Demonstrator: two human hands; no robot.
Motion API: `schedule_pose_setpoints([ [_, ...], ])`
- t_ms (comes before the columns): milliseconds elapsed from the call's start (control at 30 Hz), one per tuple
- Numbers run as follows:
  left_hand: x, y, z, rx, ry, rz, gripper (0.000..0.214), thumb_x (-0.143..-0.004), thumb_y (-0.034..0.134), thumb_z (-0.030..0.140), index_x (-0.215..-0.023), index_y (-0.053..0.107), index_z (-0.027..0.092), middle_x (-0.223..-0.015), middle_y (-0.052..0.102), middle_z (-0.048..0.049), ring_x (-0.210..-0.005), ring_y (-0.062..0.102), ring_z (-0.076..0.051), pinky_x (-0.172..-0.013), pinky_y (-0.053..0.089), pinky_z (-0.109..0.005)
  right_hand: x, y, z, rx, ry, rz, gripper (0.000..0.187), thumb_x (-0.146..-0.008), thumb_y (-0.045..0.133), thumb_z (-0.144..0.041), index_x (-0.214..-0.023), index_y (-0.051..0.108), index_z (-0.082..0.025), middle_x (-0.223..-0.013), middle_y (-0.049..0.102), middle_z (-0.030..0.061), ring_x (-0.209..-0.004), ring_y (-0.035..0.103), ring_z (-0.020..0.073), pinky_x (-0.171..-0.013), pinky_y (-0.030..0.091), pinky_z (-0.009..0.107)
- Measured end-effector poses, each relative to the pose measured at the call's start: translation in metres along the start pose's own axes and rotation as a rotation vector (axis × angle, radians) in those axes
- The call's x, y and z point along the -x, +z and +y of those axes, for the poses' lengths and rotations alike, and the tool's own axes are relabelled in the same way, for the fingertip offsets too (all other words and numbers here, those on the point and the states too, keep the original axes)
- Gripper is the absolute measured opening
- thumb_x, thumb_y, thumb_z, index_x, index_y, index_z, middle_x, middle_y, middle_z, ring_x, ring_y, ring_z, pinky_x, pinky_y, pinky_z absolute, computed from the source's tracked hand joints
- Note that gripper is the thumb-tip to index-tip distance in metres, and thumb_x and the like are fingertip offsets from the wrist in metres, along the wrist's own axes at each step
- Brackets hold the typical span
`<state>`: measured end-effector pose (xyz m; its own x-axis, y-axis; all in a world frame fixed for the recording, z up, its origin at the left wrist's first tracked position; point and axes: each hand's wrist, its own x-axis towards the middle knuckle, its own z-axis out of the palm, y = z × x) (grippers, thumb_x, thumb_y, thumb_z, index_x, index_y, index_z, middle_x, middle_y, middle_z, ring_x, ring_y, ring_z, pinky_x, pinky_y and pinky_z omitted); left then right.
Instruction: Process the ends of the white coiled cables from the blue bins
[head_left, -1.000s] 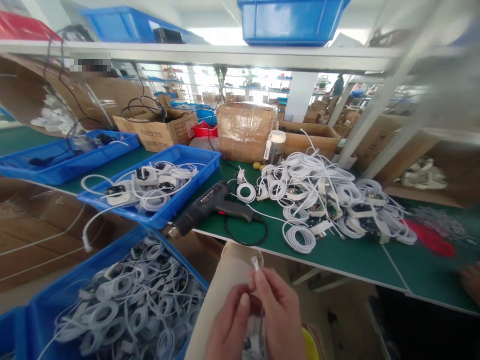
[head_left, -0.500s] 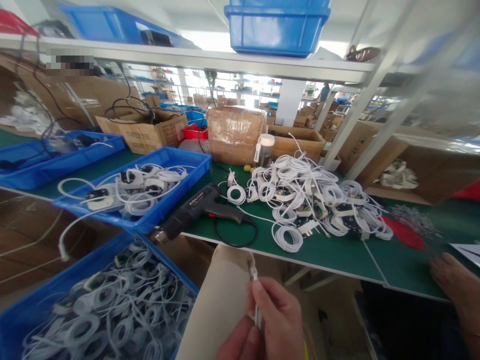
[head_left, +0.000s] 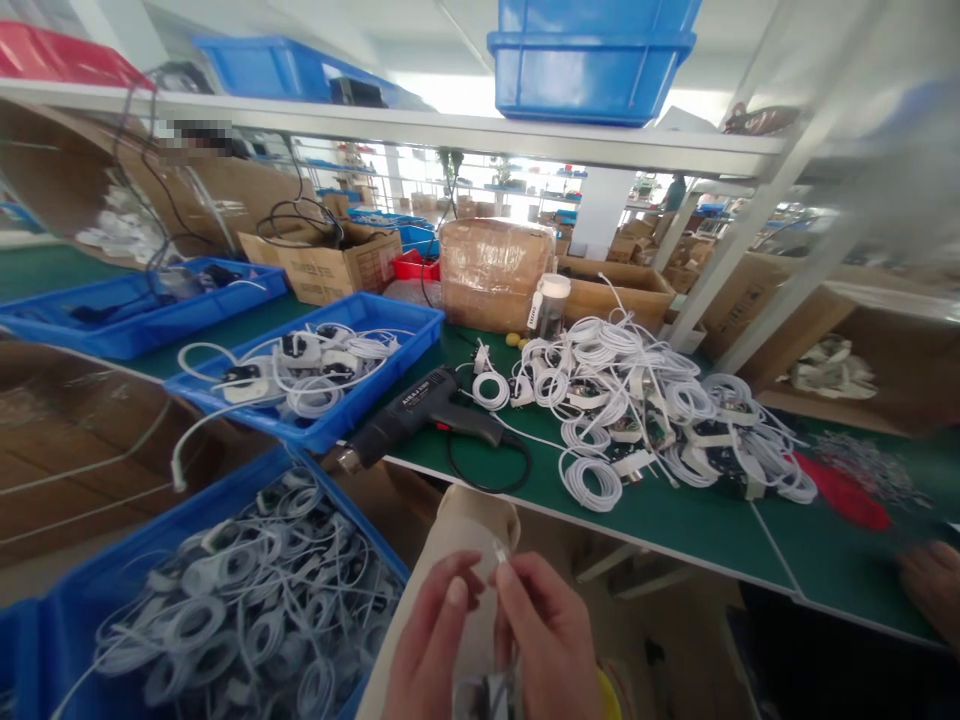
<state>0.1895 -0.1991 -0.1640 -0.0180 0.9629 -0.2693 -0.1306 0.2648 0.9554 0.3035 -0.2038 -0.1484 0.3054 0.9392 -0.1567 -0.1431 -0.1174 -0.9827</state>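
Note:
Thumb and fingers of my right hand (head_left: 551,630) pinch a thin white cable end (head_left: 500,550), its tip pointing up above my lap. Just left of it, my left hand (head_left: 431,630) has curled fingers with thumb and fingertips apart, and nothing shows between them. Low between the hands lies a blurred grey-white piece (head_left: 487,695), partly hidden by them. On the green bench (head_left: 675,540) in front sits a big pile of coiled white cables (head_left: 592,485) with white plug housings. A black heat gun (head_left: 409,415) rests left of the pile.
A blue tray (head_left: 416,335) with plugged cables stands left of the heat gun. Below it, a large blue bin (head_left: 90,590) holds many coiled cables. Another person's hand (head_left: 934,580) is at the right edge, near a red piece (head_left: 847,495) and small loose parts (head_left: 874,465).
My left hand has let go of the cable and moved up and left, its fingers opening. My right hand keeps its pinch. The whole scene has shifted rightward in view.

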Motion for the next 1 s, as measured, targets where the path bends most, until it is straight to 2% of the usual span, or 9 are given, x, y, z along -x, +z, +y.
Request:
schedule_pose_setpoints([
  [67,-0.009,-0.003,0.012,0.067,-0.025,0.023,0.059,-0.082,0.073,0.071,-0.115,0.078,0.022,-0.105,0.080,-0.0070,-0.105,0.072,-0.029,-0.098,0.054,-0.033,0.004,0.006,0.003,0.034,-0.006,-0.028,0.040,-0.094,0.065,-0.053,-0.076,0.070,-0.018,-0.048,0.048,-0.0061,-0.039,0.039,0.0094,-0.042,0.030,0.022],
  [133,-0.012,-0.004,0.019,0.160,-0.075,0.010,0.050,-0.080,0.081,0.062,-0.108,0.080,0.021,-0.103,0.081,-0.0074,-0.100,0.073,-0.027,-0.092,0.056,-0.030,0.008,0.010,0.006,0.091,-0.071,-0.023,0.036,-0.092,0.067,-0.049,-0.075,0.072,-0.018,-0.058,0.060,-0.0015,-0.051,0.053,0.0128,-0.051,0.040,0.022],
  [200,-0.012,-0.003,0.021,0.254,-0.108,0.000,0.042,-0.076,0.088,0.055,-0.097,0.082,0.019,-0.095,0.081,-0.0075,-0.092,0.074,-0.026,-0.084,0.057,-0.029,0.009,0.013,0.010,0.140,-0.127,-0.005,0.033,-0.091,0.068,-0.046,-0.075,0.074,-0.018,-0.072,0.070,0.0028,-0.067,0.063,0.0172,-0.064,0.048,0.024],
  [333,-0.012,-0.002,0.018,0.290,-0.106,0.048,0.038,-0.072,0.092,0.051,-0.090,0.084,0.018,-0.088,0.081,-0.0069,-0.085,0.072,-0.023,-0.080,0.057,-0.027,0.011,0.017,0.017,0.187,-0.138,0.043,0.026,-0.093,0.066,-0.044,-0.094,0.077,-0.020,-0.082,0.075,0.0034,-0.069,0.067,0.0180,-0.066,0.050,0.025],
  [467,-0.015,-0.004,0.017,0.272,-0.115,0.053,0.041,-0.069,0.092,0.052,-0.089,0.084,0.016,-0.093,0.081,-0.0096,-0.090,0.073,-0.027,-0.080,0.057,-0.031,0.013,0.021,0.022,0.199,-0.202,0.104,0.020,-0.094,0.065,-0.040,-0.097,0.073,-0.022,-0.087,0.075,0.0029,-0.072,0.067,0.0179,-0.067,0.051,0.025],
  [600,-0.018,-0.008,0.015,0.208,-0.076,0.061,0.045,-0.070,0.091,0.054,-0.092,0.085,0.016,-0.099,0.080,-0.0115,-0.100,0.070,-0.030,-0.086,0.054,-0.033,0.013,0.022,0.024,0.179,-0.264,0.095,0.016,-0.099,0.060,-0.036,-0.097,0.070,-0.025,-0.087,0.071,0.0010,-0.074,0.065,0.0166,-0.067,0.050,0.025],
  [700,-0.018,-0.010,0.014,0.177,-0.082,0.050,0.045,-0.072,0.089,0.055,-0.093,0.085,0.016,-0.097,0.081,-0.0116,-0.099,0.069,-0.030,-0.089,0.053,-0.035,0.011,0.020,0.022,0.199,-0.325,0.092,0.014,-0.099,0.060,-0.032,-0.094,0.071,-0.026,-0.085,0.070,-0.0003,-0.072,0.064,0.0151,-0.066,0.048,0.024],
  [1000,-0.016,-0.010,0.032,-0.049,0.075,-0.051,0.018,-0.080,0.081,0.038,-0.087,0.087,0.022,-0.086,0.079,-0.0049,-0.089,0.069,-0.025,-0.085,0.052,-0.028,0.010,0.013,0.014,0.356,-0.566,0.157,0.014,-0.095,0.063,-0.017,-0.087,0.072,-0.025,-0.075,0.064,-0.0017,-0.065,0.060,0.0134,-0.062,0.046,0.022],
])
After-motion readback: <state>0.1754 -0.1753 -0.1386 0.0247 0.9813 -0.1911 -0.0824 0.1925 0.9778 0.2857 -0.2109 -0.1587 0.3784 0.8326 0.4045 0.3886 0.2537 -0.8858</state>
